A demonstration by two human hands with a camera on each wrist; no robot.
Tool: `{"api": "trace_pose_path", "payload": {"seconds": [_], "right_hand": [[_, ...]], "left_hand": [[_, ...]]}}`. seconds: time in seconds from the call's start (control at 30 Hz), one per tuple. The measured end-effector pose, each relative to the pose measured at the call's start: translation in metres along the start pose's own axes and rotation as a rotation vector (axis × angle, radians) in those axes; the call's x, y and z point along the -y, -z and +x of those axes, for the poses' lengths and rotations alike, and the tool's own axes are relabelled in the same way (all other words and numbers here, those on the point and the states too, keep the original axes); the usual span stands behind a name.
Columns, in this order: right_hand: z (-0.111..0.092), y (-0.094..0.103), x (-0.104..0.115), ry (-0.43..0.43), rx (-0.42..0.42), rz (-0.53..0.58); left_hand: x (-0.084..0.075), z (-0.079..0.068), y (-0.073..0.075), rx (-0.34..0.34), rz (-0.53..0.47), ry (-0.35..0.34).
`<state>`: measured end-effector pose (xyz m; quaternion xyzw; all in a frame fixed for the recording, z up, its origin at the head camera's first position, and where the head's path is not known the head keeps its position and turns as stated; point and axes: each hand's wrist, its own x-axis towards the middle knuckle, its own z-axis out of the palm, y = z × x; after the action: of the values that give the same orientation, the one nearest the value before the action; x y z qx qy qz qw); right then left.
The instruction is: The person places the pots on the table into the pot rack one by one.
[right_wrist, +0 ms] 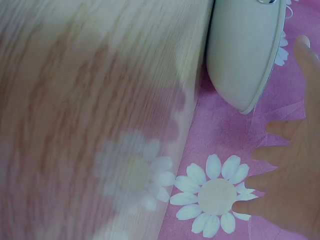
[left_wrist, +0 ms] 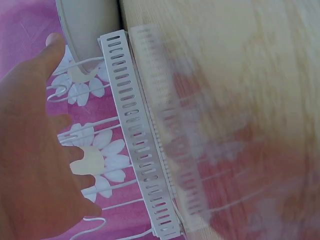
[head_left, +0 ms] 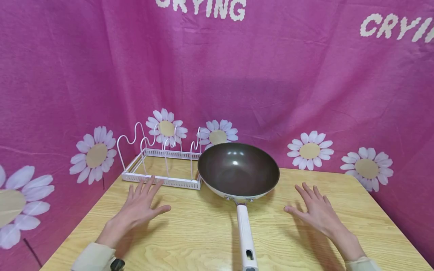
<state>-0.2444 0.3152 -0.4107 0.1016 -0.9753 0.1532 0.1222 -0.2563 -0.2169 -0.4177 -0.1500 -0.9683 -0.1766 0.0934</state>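
A frying pan [head_left: 238,169] with a dark inside and a pale outside stands on the table, its white handle [head_left: 246,237] pointing toward me. Left of it is a white wire rack [head_left: 161,181] with a slotted base and several upright wavy dividers. My left hand [head_left: 140,205] hovers in front of the rack, fingers spread and holding nothing. To the right of the pan, my right hand [head_left: 315,210] is also spread over the table, apart from the pan. The left wrist view shows the rack's slotted side [left_wrist: 137,135] beyond the left fingers; the right wrist view shows the pan's outer wall [right_wrist: 242,50].
The wooden table [head_left: 196,233] carries the pan and rack. Behind and at both sides hangs a purple-pink cloth [head_left: 257,94] printed with white daisies and lettering. The pan's rim lies close beside the rack's right end. A dark band [head_left: 117,264] shows at the left wrist.
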Motion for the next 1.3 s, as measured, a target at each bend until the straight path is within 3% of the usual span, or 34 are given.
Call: {"api": "trace_pose_path", "payload": {"seconds": [0.33,0.57,0.77,0.97,1.3], "right_hand": [[0.001,-0.005,0.006,0.012,-0.057,0.108],[-0.001,-0.004,0.016,-0.03,-0.049,0.279],[0.0,-0.005,0.024,-0.052,-0.062,0.378],[0.0,-0.008,0.031,-0.076,-0.039,0.431],[-0.001,-0.009,0.042,-0.12,0.013,0.562]], "left_hand": [[-0.005,0.007,-0.005,-0.014,-0.141,-0.05],[-0.012,0.011,-0.01,-0.019,-0.302,-0.007],[-0.024,0.012,-0.016,-0.029,-0.39,-0.026],[-0.034,0.011,-0.021,-0.039,-0.438,-0.026],[-0.05,0.01,-0.025,-0.001,-0.571,0.008]]}}
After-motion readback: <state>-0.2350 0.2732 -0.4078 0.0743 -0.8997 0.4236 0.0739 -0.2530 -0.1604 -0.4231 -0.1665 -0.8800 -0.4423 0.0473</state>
